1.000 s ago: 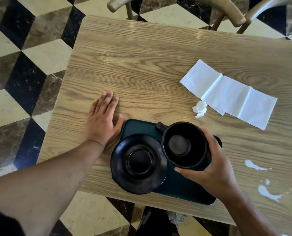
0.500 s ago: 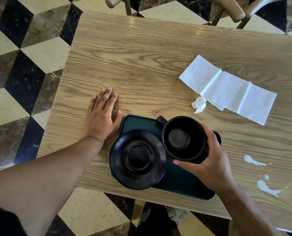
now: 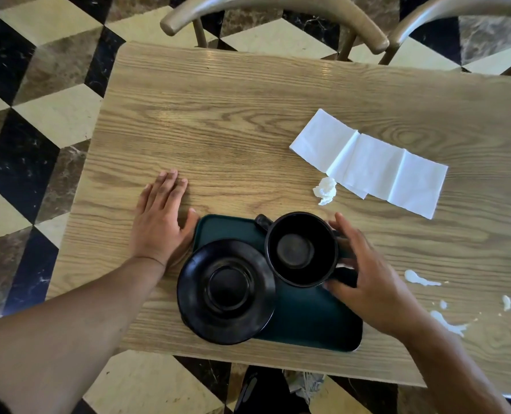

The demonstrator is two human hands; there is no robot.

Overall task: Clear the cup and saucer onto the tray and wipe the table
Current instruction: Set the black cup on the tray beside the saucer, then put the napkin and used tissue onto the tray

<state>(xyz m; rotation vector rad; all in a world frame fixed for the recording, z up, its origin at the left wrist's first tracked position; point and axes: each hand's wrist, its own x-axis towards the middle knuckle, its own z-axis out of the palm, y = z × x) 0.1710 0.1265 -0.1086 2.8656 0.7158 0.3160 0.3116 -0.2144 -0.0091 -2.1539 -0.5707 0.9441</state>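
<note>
A black cup [image 3: 300,249] stands upright and empty on the back right part of a dark green tray [image 3: 308,321], its handle pointing to the back left. A black saucer [image 3: 225,291] lies on the tray's left half and overhangs its left and front edges. My right hand [image 3: 373,282] curves around the cup's right side with the fingers spread and a gap at the palm. My left hand [image 3: 161,222] lies flat on the wooden table [image 3: 233,130], thumb against the tray's left edge. White spilled liquid [image 3: 421,279] dots the table to the right.
An unfolded white napkin [image 3: 370,162] lies at the back right, with a small crumpled tissue [image 3: 325,191] beside it. More white drops [image 3: 448,322] sit near the front right. Two wooden chairs [image 3: 278,16] stand behind the far edge. The tray sits close to the near table edge.
My right hand has set the cup down on the tray and loosened its hold, fingers now spread. The left hand has stayed flat beside the tray.
</note>
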